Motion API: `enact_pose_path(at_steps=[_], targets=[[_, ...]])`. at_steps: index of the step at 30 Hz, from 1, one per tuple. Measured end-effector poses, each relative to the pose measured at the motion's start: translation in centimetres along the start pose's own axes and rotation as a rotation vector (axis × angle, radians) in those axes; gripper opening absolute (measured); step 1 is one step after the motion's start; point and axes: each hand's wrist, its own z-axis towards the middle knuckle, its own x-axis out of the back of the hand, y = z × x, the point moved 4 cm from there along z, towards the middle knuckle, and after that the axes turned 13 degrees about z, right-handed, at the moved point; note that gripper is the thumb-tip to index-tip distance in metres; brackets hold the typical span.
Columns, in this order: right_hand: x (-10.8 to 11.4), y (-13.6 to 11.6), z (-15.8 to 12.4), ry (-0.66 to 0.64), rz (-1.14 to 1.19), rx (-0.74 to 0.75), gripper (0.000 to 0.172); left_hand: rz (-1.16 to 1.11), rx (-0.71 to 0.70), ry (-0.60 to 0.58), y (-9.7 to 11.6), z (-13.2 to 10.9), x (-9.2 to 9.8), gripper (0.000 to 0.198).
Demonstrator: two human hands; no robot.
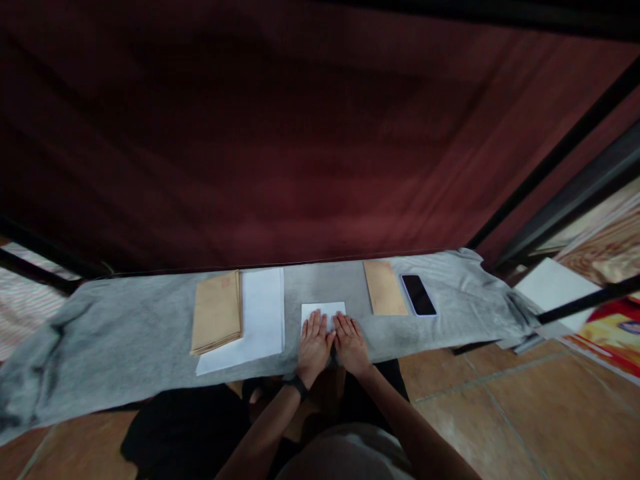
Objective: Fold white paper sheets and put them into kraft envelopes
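Note:
A small white piece of paper (pixel 323 308), perhaps folded, lies near the front edge of the cloth. My left hand (pixel 314 343), with a dark band at its wrist, rests flat on the paper's left part, fingers stretched forward. Beside it my right hand (pixel 351 343) lies flat over the paper's right part, its thumb close to the left one. Both palms cover the paper's near edge. To the left, larger white sheets (pixel 263 313) lie partly under a stack of brown envelopes (pixel 217 310). On the right is a single brown envelope (pixel 385 288).
A phone (pixel 419 295) with a dark screen lies right of the single envelope. Grey cloth (pixel 125 333) covers the narrow bench. A dark red panel (pixel 300 167) rises behind it, and black metal bars (pixel 555 153) stand at the right. Boards and a colourful print (pixel 613 333) lean there.

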Motion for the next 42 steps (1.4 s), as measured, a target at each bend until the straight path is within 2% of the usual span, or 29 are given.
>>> enact_pose_path(at_steps=[5, 12, 17, 22, 27, 32, 37, 42], targets=[[0.0, 0.5, 1.8, -0.029, 0.019, 0.002, 0.045, 0.078, -0.024, -0.004, 0.5, -0.8, -1.1, 0.053], [0.4, 2.3, 3.7, -0.033, -0.033, 0.029, 0.047, 0.094, -0.008, -0.074, 0.7, 0.4, 0.1, 0.051], [0.5, 2.1, 3.7, -0.019, -0.053, 0.026, 0.047, 0.082, -0.031, -0.119, 0.6, 1.8, 0.4, 0.049], [-0.4, 0.4, 2.0, 0.011, -0.034, 0.001, 0.047, 0.075, -0.052, -0.096, 0.2, 1.7, -0.8, 0.056], [-0.3, 0.8, 0.5, 0.067, -0.042, -0.062, 0.046, 0.055, -0.055, -0.075, 0.0, 2.0, -0.7, 0.053], [0.2, 0.7, 1.7, 0.055, -0.001, -0.08, 0.045, 0.058, -0.082, -0.079, -0.3, 2.2, -0.7, 0.054], [-0.4, -0.1, 3.7, -0.036, 0.037, -0.003, 0.045, 0.071, -0.08, -0.113, -0.3, 1.9, -1.1, 0.055], [-0.5, 1.2, 3.9, -0.018, -0.026, -0.005, 0.047, 0.049, -0.08, -0.087, -0.3, 1.9, -0.9, 0.054]])
